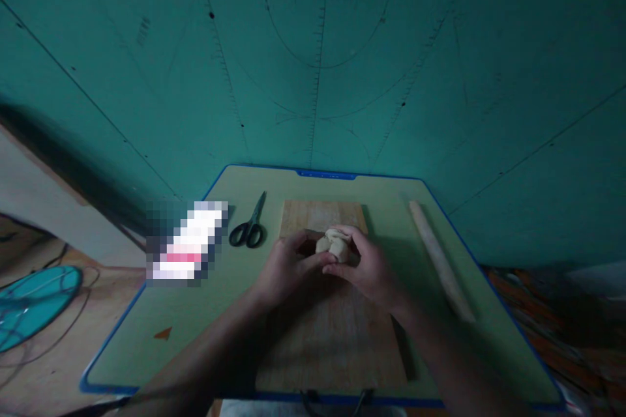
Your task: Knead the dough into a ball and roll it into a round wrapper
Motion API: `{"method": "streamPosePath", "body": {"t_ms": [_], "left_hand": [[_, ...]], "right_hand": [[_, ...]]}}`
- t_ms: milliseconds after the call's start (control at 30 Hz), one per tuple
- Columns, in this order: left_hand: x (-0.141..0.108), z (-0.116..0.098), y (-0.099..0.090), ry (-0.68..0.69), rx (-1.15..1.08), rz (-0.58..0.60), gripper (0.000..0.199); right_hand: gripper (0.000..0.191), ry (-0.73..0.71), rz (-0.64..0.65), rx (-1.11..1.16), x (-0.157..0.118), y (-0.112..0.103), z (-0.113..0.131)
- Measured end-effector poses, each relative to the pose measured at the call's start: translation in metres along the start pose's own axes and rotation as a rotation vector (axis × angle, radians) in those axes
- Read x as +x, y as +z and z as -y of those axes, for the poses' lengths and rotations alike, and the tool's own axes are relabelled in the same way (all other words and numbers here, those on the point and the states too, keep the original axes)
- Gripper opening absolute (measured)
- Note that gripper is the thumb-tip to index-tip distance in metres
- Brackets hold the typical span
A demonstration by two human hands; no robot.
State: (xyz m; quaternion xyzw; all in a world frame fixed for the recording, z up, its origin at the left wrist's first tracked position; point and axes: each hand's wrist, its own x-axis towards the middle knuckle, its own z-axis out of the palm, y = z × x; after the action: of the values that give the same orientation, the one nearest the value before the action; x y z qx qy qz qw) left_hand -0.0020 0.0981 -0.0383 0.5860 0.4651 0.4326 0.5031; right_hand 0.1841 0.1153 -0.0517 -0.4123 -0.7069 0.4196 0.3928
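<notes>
A pale lump of dough [333, 245] with folds and rounded lobes is held between both hands over a wooden board [337, 339]. My left hand [289, 264] grips it from the left, its thumb along the near side. From the right, my right hand [366, 265] curls around it, with the thumb and fingertips pressed on the dough. The two thumbs come close together at the front. Part of the dough is hidden behind the fingers.
Black-handled scissors [248, 233] lie left of the board on a blue-edged table [195, 332]. A wooden rolling pin [440, 260] lies to the right. At the left edge is a blurred-out bright rectangle [193, 241]. A small brown scrap [163, 333] is nearer. A green wall [362, 91] rises behind.
</notes>
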Motion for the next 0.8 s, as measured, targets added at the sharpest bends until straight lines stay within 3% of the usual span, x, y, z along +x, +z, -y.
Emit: {"method": "streamPosePath", "body": {"t_ms": [167, 233, 433, 533, 633, 700, 800], "left_hand": [[-0.001, -0.013, -0.008, 0.028, -0.142, 0.196, 0.044], [0.000, -0.011, -0.012, 0.027, -0.152, 0.219, 0.043], [0.005, 0.008, -0.011, 0.038, -0.148, 0.139, 0.067], [0.005, 0.009, -0.009, 0.017, -0.184, 0.161, 0.071], [0.005, 0.008, -0.009, 0.014, -0.141, 0.096, 0.071], [0.005, 0.008, -0.009, 0.004, -0.088, 0.038, 0.070], [0.004, 0.010, -0.008, -0.006, -0.025, 0.051, 0.067]], "right_hand": [[0.048, 0.040, -0.055, 0.070, -0.001, -0.009, 0.011], [0.046, 0.055, -0.066, 0.137, -0.003, -0.011, 0.015], [0.047, 0.088, -0.014, 0.259, -0.004, -0.006, 0.015], [0.046, 0.013, -0.021, 0.256, -0.003, -0.005, 0.015], [0.041, -0.023, -0.011, 0.209, -0.005, -0.003, 0.015], [0.050, 0.035, 0.044, 0.212, -0.008, 0.000, 0.014], [0.066, 0.075, 0.117, 0.190, -0.011, 0.006, 0.009]]}}
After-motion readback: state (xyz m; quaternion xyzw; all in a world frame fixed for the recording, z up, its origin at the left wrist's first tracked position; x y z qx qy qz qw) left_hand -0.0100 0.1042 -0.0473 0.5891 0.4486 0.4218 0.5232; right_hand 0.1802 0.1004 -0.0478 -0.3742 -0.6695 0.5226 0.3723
